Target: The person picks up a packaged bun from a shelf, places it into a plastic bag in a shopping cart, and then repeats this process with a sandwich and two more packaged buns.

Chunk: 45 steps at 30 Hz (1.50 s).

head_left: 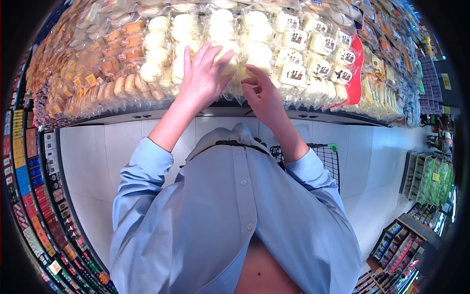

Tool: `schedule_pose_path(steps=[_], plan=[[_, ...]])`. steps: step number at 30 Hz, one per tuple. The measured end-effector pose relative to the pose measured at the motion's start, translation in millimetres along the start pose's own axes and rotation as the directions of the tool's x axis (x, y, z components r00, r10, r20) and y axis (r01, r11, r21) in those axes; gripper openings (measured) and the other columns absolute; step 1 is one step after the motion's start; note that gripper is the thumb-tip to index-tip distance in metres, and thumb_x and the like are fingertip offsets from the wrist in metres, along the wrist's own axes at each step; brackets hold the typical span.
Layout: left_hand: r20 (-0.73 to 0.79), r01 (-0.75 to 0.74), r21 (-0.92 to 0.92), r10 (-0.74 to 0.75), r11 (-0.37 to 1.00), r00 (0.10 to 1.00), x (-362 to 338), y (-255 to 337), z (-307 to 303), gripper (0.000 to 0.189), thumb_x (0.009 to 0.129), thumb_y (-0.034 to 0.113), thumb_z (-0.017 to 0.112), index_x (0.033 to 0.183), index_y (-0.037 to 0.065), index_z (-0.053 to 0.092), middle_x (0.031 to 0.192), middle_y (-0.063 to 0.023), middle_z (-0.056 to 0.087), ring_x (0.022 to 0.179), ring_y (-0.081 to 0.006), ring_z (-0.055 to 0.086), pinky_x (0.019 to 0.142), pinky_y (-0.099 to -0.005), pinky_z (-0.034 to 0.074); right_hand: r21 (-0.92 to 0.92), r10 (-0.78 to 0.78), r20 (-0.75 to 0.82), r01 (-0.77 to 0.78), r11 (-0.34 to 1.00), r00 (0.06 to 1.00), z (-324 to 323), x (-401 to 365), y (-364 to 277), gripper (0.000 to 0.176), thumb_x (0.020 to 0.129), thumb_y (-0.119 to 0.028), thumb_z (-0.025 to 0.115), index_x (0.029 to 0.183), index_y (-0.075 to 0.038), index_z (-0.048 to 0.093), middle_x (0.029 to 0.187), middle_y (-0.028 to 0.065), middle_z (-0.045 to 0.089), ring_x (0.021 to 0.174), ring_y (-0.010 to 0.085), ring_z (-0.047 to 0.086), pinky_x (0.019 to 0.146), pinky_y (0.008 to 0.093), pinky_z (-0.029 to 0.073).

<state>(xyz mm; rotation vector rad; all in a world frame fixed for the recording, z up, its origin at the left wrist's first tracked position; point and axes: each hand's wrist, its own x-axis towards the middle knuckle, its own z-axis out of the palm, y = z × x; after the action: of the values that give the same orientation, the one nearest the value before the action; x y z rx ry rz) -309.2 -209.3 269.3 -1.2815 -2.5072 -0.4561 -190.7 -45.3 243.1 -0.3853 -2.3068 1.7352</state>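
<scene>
My left hand (pixel 203 78) lies flat with fingers spread on a clear packet of pale round buns (pixel 230 59) at the front of a shop display. My right hand (pixel 262 93) is just to the right, fingers curled, its fingertips pinching the edge of the same packet's wrapper. Rows of similar white bun packets (pixel 254 29) fill the display behind the hands. I cannot tell whether either hand lifts the packet.
Packets of brown biscuits (pixel 112 88) lie to the left, labelled white buns (pixel 313 44) and yellow packs (pixel 377 93) to the right. The display's metal edge (pixel 142 116) runs below. A black wire basket (pixel 323 157) stands behind my right arm. Shelves line the white-tiled aisle on both sides.
</scene>
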Motion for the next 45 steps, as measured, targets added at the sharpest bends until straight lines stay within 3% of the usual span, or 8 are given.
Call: schedule_pose_path(steps=[4, 7, 13, 16, 21, 25, 31, 45], plan=[[-0.042, -0.014, -0.065, 0.011, 0.998, 0.999, 0.0, -1.2, 10.8, 0.065, 0.087, 0.024, 0.075, 0.146, 0.022, 0.049, 0.149, -0.0117, 0.042, 0.145, -0.0402, 0.034, 0.119, -0.0668, 0.017, -0.026, 0.015, 0.023, -0.014, 1.000, 1.000, -0.5, -1.2, -2.2, 0.049, 0.096, -0.012, 0.063, 0.144, -0.011, 0.051, 0.103, 0.0075, 0.068, 0.077, 0.0100, 0.062, 0.068, 0.0263, 0.053], [-0.026, -0.018, -0.106, 0.015, 0.994, 1.000, -0.3, -2.3, 6.0, 0.067, 0.085, 0.024, 0.076, 0.146, 0.021, 0.049, 0.153, -0.0127, 0.040, 0.146, -0.0417, 0.032, 0.119, -0.0670, 0.016, 0.014, -0.019, -0.021, 0.019, 1.000, 1.000, 2.5, -2.3, -1.8, 0.048, 0.093, -0.011, 0.065, 0.140, -0.009, 0.053, 0.098, 0.0116, 0.070, 0.068, 0.0154, 0.065, 0.063, 0.0298, 0.052], [-0.012, 0.100, -0.076, -0.101, 0.992, 0.995, -27.4, -11.3, -13.1, 0.072, 0.082, 0.021, 0.076, 0.148, 0.018, 0.048, 0.157, -0.0147, 0.037, 0.149, -0.0421, 0.027, 0.122, -0.0643, 0.012, 0.141, 0.026, -0.032, -0.021, 0.990, 0.999, 4.2, -8.8, 8.3, 0.043, 0.094, -0.010, 0.063, 0.137, -0.008, 0.057, 0.099, 0.0113, 0.070, 0.069, 0.0122, 0.064, 0.063, 0.0274, 0.052], [0.048, 0.096, 0.040, -0.098, 0.995, 0.994, -38.3, -33.0, -29.0, 0.075, 0.082, 0.017, 0.074, 0.151, 0.018, 0.044, 0.158, -0.0134, 0.037, 0.150, -0.0403, 0.026, 0.123, -0.0620, 0.010, 0.080, 0.011, 0.119, -0.021, 0.997, 0.993, 0.1, -12.1, -2.1, 0.048, 0.100, -0.010, 0.057, 0.147, -0.010, 0.048, 0.109, 0.0073, 0.069, 0.083, 0.0089, 0.065, 0.069, 0.0242, 0.054], [0.189, 0.004, 0.080, -0.019, 0.997, 0.982, -28.6, -56.6, -54.3, 0.079, 0.084, 0.007, 0.071, 0.155, 0.020, 0.039, 0.158, -0.0103, 0.037, 0.152, -0.0348, 0.026, 0.124, -0.0606, 0.010, 0.048, -0.095, 0.286, 0.084, 0.995, 0.953, 19.1, 0.6, -19.8, 0.053, 0.097, -0.009, 0.060, 0.148, -0.009, 0.047, 0.110, 0.0105, 0.071, 0.080, 0.0115, 0.067, 0.072, 0.0272, 0.054], [0.133, 0.015, 0.113, -0.030, 0.993, 0.991, -25.1, -62.9, -48.8, 0.073, 0.083, 0.011, 0.074, 0.150, 0.017, 0.045, 0.146, -0.0077, 0.050, 0.144, -0.0315, 0.037, 0.122, -0.0613, 0.014, -0.033, -0.119, 0.256, 0.132, 0.991, 0.959, 32.1, 10.0, -30.7, 0.057, 0.095, -0.011, 0.061, 0.150, -0.010, 0.044, 0.109, 0.0125, 0.071, 0.080, 0.0169, 0.069, 0.075, 0.0316, 0.054], [-0.068, 0.104, 0.131, -0.096, 0.986, 0.993, -32.4, -67.2, -40.9, 0.067, 0.083, 0.019, 0.076, 0.145, 0.016, 0.050, 0.137, -0.0064, 0.054, 0.138, -0.0288, 0.044, 0.119, -0.0647, 0.018, -0.076, -0.076, 0.210, 0.094, 0.993, 0.975, 34.2, 11.2, -30.7, 0.055, 0.095, -0.014, 0.062, 0.148, -0.012, 0.045, 0.101, 0.0112, 0.070, 0.078, 0.0192, 0.069, 0.075, 0.0338, 0.055], [-0.036, 0.084, 0.141, -0.079, 0.986, 0.996, -34.2, -63.1, -38.8, 0.068, 0.082, 0.023, 0.077, 0.145, 0.017, 0.050, 0.136, -0.0053, 0.054, 0.138, -0.0282, 0.043, 0.120, -0.0646, 0.015, -0.088, -0.081, 0.190, 0.099, 0.991, 0.978, 38.5, 14.3, -24.0, 0.054, 0.094, -0.013, 0.065, 0.146, -0.015, 0.049, 0.090, 0.0071, 0.068, 0.066, 0.0159, 0.062, 0.065, 0.0321, 0.052]])
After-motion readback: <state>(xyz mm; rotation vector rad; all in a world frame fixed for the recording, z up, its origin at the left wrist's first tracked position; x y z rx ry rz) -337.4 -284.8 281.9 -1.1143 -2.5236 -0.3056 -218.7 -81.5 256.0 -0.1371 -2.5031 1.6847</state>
